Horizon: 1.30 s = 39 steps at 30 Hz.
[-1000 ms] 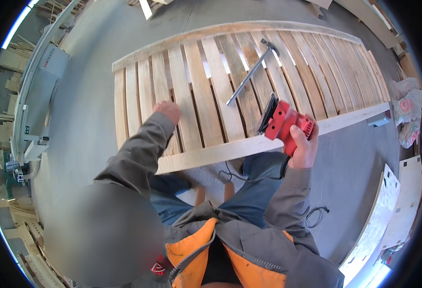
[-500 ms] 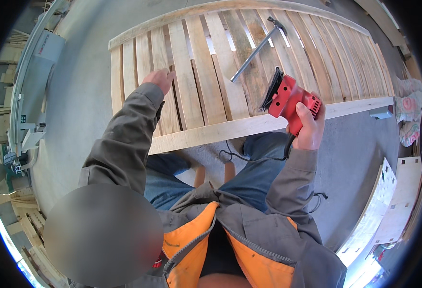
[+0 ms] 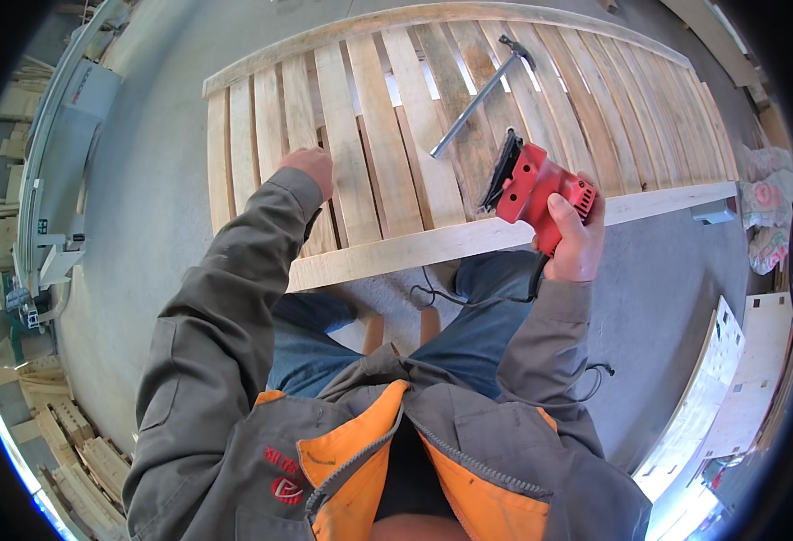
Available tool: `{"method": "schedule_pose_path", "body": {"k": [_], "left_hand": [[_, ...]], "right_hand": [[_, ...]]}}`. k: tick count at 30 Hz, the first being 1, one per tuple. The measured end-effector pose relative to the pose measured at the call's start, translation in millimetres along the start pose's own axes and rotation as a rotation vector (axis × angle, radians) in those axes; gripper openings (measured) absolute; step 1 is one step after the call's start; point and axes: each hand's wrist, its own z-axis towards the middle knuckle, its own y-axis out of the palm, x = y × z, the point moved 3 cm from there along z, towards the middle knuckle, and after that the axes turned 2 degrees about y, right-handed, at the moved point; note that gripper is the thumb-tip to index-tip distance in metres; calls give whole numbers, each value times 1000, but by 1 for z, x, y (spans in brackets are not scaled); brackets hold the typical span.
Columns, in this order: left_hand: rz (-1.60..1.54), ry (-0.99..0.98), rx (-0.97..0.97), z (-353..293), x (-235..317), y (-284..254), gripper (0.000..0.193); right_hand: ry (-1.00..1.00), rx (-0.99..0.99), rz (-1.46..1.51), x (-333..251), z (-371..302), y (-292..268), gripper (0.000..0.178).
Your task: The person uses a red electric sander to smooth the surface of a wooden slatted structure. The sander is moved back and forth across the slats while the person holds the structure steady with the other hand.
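A red electric sander [image 3: 527, 191] is gripped in my right hand [image 3: 580, 236], thumb over its body. It is tilted, with its dark sanding pad facing left, near the front rail of a slatted wooden panel [image 3: 405, 245]. My left hand [image 3: 309, 169] is closed, knuckles up, over the slats left of the panel's middle. What its fingers hold, if anything, is hidden. Between the hands and farther back, a claw hammer [image 3: 476, 104] lies slantwise across the slats, head at the far end.
The sander's black cord [image 3: 469, 298] hangs over my legs, below the panel's front rail. On the left stands a long grey machine [image 3: 81, 113], with stacked wood pieces [image 3: 90, 478] nearer me. Pale boards [image 3: 699, 397] lean at the right, beyond a patterned cloth bundle [image 3: 765, 212].
My left hand has shifted slightly nearer me, its fingers more curled. My right hand and the sander have moved only a little to the left. The hammer stays on the slats.
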Motion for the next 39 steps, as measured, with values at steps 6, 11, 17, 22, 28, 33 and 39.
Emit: {"method": "schedule_pose_path", "body": {"k": [6,11,17,22,28,33,39], "left_hand": [[58,-96,-32,13,15,-3,24],[182,-122,11,18,21,12,28],[111,-187,178,27,-5,12,28],[-142,-177,369,28,-21,-42,30],[-295,-21,249,15,-36,-19,30],[-191,-14,76,3,-19,1,25],[26,-1,-20,12,8,0,24]], "right_hand": [[-17,3,-4,-3,1,-3,69],[-3,23,-15,-3,2,-7,70],[-21,8,-7,2,6,-11,70],[-16,15,-25,-2,4,-5,69],[-7,-16,-24,1,3,3,69],[-7,-28,-39,4,3,7,69],[3,-29,-58,5,0,12,69]]}}
